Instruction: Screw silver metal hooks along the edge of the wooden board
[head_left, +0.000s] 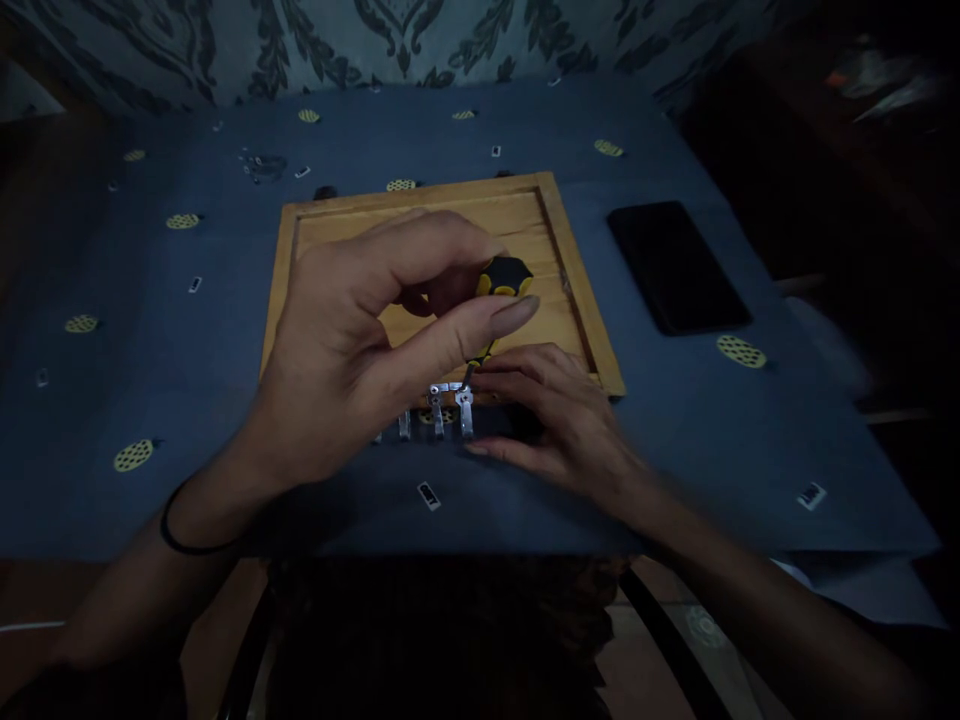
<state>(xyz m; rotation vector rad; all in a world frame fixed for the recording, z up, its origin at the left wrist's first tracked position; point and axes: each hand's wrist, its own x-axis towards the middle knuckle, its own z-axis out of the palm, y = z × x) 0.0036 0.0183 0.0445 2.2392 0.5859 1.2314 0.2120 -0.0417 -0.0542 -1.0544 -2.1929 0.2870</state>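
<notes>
My left hand (337, 340) is closed around the black and yellow handle of a screwdriver (506, 275). The screwdriver's shaft slants down to a metal hook (466, 410) on the near edge of a wooden framed board (574, 285). Beside that hook is another metal hook (437, 410), with more partly hidden behind my left hand. My right hand (562, 415) grips the board's near edge just right of the hooks, fingers above and thumb below. Its fingertips lie close to the screwdriver tip; whether they touch it I cannot tell.
A black phone (679, 265) lies right of the board on the blue patterned tablecloth (225, 380). Small clear or metallic pieces (262, 165) rest at the back left. A patterned curtain or wall covering (405, 40) rises behind the table.
</notes>
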